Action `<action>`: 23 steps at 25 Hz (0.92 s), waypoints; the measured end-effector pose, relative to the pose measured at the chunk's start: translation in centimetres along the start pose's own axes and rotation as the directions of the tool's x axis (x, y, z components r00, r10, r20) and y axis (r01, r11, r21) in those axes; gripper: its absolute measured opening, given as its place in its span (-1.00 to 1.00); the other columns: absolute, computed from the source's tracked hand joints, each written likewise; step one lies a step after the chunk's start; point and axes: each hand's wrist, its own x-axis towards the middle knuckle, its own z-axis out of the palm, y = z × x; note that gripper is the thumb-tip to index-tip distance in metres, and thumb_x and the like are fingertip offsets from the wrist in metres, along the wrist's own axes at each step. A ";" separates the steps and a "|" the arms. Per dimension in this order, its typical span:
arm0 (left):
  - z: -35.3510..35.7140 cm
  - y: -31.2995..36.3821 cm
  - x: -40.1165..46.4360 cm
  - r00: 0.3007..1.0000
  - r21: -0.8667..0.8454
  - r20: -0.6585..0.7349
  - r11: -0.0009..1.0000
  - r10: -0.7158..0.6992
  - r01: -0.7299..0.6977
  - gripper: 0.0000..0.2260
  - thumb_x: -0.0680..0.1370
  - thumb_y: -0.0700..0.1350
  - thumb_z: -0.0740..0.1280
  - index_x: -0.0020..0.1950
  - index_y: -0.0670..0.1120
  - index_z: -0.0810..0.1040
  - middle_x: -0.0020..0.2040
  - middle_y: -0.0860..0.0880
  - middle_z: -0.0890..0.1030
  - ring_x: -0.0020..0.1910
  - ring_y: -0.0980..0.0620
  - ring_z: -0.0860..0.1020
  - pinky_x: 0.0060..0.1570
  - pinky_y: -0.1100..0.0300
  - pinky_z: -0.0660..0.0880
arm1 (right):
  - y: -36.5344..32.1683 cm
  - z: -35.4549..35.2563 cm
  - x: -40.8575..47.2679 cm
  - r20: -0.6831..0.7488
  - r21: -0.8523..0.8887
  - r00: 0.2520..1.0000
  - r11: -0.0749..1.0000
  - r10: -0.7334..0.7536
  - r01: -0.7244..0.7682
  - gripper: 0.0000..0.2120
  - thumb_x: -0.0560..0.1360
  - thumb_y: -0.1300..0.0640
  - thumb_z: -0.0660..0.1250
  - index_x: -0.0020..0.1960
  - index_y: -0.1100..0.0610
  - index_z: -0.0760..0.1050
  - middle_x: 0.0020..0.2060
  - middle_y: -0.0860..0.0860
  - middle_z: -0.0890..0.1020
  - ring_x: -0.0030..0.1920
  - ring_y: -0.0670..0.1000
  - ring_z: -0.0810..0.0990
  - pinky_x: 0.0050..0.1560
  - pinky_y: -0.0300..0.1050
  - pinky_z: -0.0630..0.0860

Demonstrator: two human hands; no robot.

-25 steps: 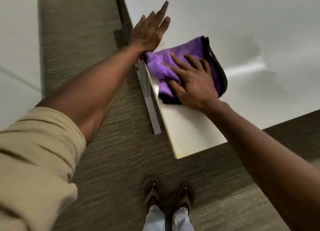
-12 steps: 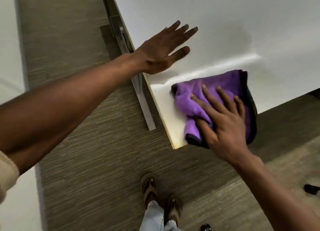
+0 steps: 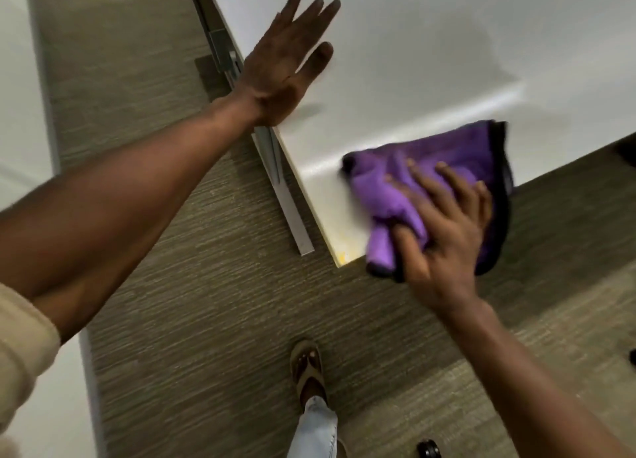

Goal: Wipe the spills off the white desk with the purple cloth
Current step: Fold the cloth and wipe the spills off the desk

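The purple cloth [image 3: 406,182], edged in black, lies bunched on the near corner of the white desk [image 3: 430,55] and overhangs its front edge. My right hand [image 3: 444,230] presses down on the cloth, fingers spread over it and thumb tucked into a fold. My left hand [image 3: 285,65] rests flat on the desk's left edge, fingers apart, holding nothing. A small yellow stain [image 3: 342,257] shows at the desk's very corner, left of the cloth. A faint wet streak [image 3: 457,111] runs across the desk above the cloth.
A grey metal rail [image 3: 287,206] runs along the desk's left side. Brown striped carpet [image 3: 192,302] covers the floor. My sandalled foot [image 3: 308,371] stands below the corner. A white panel [image 3: 20,79] is at the far left; a small dark object [image 3: 428,450] lies on the floor.
My right hand has dragged the cloth from further up the desk down to the near corner, where it now hangs over the edge. My left hand has stayed flat on the desk's left edge.
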 end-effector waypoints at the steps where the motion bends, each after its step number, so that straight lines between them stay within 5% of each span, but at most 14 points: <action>1: 0.0 0.1 -0.1 1.000 0.012 -0.009 1.000 -0.004 0.004 -0.40 0.68 0.29 -0.15 0.67 0.06 0.08 0.67 0.01 0.10 0.67 -0.06 -0.07 0.59 -0.14 0.09 | -1.5 0.4 -1.4 0.057 0.055 0.993 0.993 -0.104 0.101 -0.53 0.51 -0.07 0.27 0.38 0.01 0.59 0.42 0.00 0.57 0.46 0.19 0.42 0.49 0.32 0.18; 5: -0.5 0.6 -0.2 0.996 0.056 0.083 0.998 -0.029 0.024 -0.40 0.67 0.31 -0.15 0.67 0.10 0.05 0.67 0.01 0.10 0.66 -0.02 -0.10 0.61 -0.13 -0.05 | 1.2 -1.2 -0.4 0.184 0.133 0.913 0.930 -0.364 0.344 -0.54 0.56 -0.05 0.27 0.42 0.01 0.55 0.48 -0.01 0.50 0.51 0.14 0.39 0.51 0.24 0.21; 8: -0.9 0.9 -0.2 0.986 0.045 0.120 0.993 -0.115 0.110 -0.39 0.63 0.37 -0.15 0.65 0.20 0.02 0.67 0.09 0.09 0.66 0.08 -0.10 0.62 -0.08 -0.03 | 6.2 -3.1 2.0 0.048 0.005 0.990 0.991 -0.135 0.135 -0.54 0.56 -0.02 0.24 0.41 0.09 0.54 0.41 0.05 0.55 0.44 0.25 0.45 0.44 0.42 0.25; 11: -0.9 1.2 -0.3 0.973 0.031 0.152 0.984 -0.175 0.173 -0.38 0.59 0.44 -0.14 0.63 0.29 0.00 0.66 0.17 0.09 0.64 0.17 -0.07 0.61 -0.04 0.03 | 3.6 -0.9 0.2 -0.076 -0.069 0.995 0.995 0.066 -0.071 -0.51 0.53 -0.07 0.23 0.37 0.11 0.60 0.39 0.06 0.58 0.46 0.26 0.41 0.50 0.37 0.14; 14: -1.1 1.3 -0.4 0.970 0.034 0.154 0.982 -0.188 0.185 -0.39 0.59 0.44 -0.13 0.62 0.30 0.00 0.66 0.17 0.09 0.64 0.17 -0.06 0.61 -0.03 0.02 | 0.2 0.6 -2.4 0.082 0.022 0.980 0.984 -0.180 0.178 -0.51 0.57 -0.10 0.24 0.44 0.03 0.55 0.49 0.04 0.49 0.53 0.22 0.32 0.54 0.32 0.10; 17: -1.0 1.3 -0.4 0.970 0.032 0.157 0.982 -0.187 0.184 -0.39 0.59 0.44 -0.13 0.62 0.30 0.01 0.66 0.17 0.10 0.64 0.17 -0.05 0.61 -0.03 0.02 | 4.3 -2.2 -0.4 0.237 -0.006 0.881 0.907 -0.408 0.422 -0.47 0.58 -0.15 0.26 0.50 0.00 0.46 0.54 0.06 0.41 0.55 0.20 0.32 0.53 0.30 0.17; 23: -0.6 0.8 -0.1 0.973 0.038 0.130 0.982 -0.191 0.188 -0.39 0.56 0.48 -0.15 0.60 0.35 -0.02 0.65 0.20 0.10 0.64 0.18 -0.06 0.60 -0.05 0.04 | 7.6 -4.0 0.2 0.138 -0.187 0.961 0.947 -0.240 0.263 -0.46 0.60 -0.22 0.18 0.50 -0.02 0.44 0.51 0.04 0.45 0.50 0.25 0.40 0.48 0.37 0.23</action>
